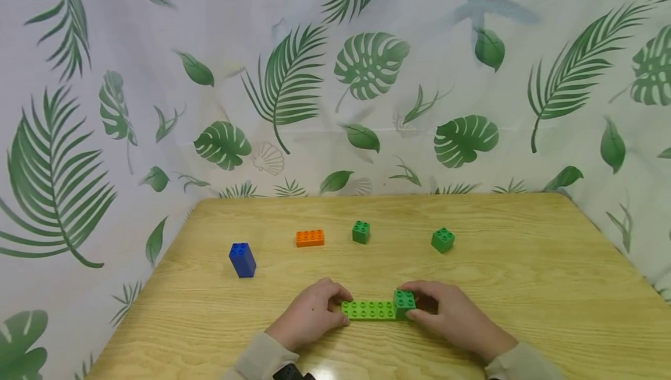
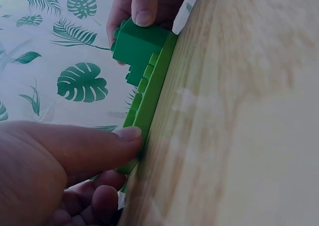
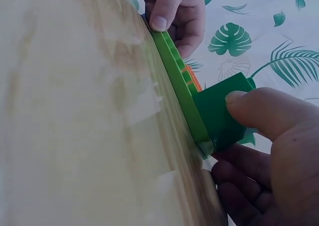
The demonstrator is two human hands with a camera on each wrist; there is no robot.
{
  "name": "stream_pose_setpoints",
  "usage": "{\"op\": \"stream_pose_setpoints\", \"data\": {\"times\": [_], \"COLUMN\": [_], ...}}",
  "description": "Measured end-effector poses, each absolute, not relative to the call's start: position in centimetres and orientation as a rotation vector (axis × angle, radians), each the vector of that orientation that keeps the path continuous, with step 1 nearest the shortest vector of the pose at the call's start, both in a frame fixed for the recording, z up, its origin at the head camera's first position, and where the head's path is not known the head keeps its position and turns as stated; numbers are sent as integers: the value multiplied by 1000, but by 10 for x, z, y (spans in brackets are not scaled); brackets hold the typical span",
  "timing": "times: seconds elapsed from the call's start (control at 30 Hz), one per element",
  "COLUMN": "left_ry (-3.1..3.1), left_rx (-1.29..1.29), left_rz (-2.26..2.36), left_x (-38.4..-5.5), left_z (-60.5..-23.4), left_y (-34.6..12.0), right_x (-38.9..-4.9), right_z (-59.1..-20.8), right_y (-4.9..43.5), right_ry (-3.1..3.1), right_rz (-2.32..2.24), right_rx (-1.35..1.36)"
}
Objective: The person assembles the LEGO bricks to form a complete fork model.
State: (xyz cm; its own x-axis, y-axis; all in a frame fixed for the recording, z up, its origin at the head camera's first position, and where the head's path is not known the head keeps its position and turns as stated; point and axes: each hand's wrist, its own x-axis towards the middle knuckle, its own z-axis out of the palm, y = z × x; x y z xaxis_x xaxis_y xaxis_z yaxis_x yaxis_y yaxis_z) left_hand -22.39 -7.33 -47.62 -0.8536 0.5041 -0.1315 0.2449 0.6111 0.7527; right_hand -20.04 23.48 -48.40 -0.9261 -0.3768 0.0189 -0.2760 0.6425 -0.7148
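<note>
A long, flat light-green building brick (image 1: 368, 310) lies on the table between the two hands. My left hand (image 1: 315, 312) pinches its left end between thumb and fingers; the left wrist view shows the thumb (image 2: 99, 145) along its side. On its right end sits a dark green block (image 1: 404, 304) with studs on top. My right hand (image 1: 455, 317) pinches this block, the thumb (image 3: 259, 109) pressing on its near face in the right wrist view. Whether the block is fully seated on the studs I cannot tell.
Farther back on the wooden table (image 1: 173, 322) stand a tall blue block (image 1: 243, 260), an orange brick (image 1: 310, 238), a green block (image 1: 360, 232) and another green block (image 1: 443, 240) to the right. A leaf-patterned cloth (image 1: 335, 106) hangs behind the table's back edge.
</note>
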Motion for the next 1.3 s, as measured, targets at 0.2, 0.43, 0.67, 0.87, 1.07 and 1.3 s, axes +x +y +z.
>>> {"op": "stream_pose_setpoints", "data": {"times": [0.2,0.43,0.67,0.87,1.07,1.3], "left_ry": [2516,2509,2510,2515,2514,2514], "left_rx": [613,612,613,617,626,616], "left_rz": [1105,1111,1094,1090,1101,1103], "left_x": [-225,-227,-226,-226,-226,-227], "left_z": [-477,-477,-477,-477,-478,-480], "left_y": [-75,-76,-76,-76,-77,-76], "right_x": [-200,-200,-199,-200,-204,-213], "right_z": [-484,-486,-489,-487,-483,-475], "right_y": [233,232,232,238,245,259], "right_ry": [2743,2762,2723,2682,2769,2884], "right_rz": [-1151,-1125,-1156,-1325,-1326,-1297], "right_rx": [-544,-547,-502,-544,-449,-406]}}
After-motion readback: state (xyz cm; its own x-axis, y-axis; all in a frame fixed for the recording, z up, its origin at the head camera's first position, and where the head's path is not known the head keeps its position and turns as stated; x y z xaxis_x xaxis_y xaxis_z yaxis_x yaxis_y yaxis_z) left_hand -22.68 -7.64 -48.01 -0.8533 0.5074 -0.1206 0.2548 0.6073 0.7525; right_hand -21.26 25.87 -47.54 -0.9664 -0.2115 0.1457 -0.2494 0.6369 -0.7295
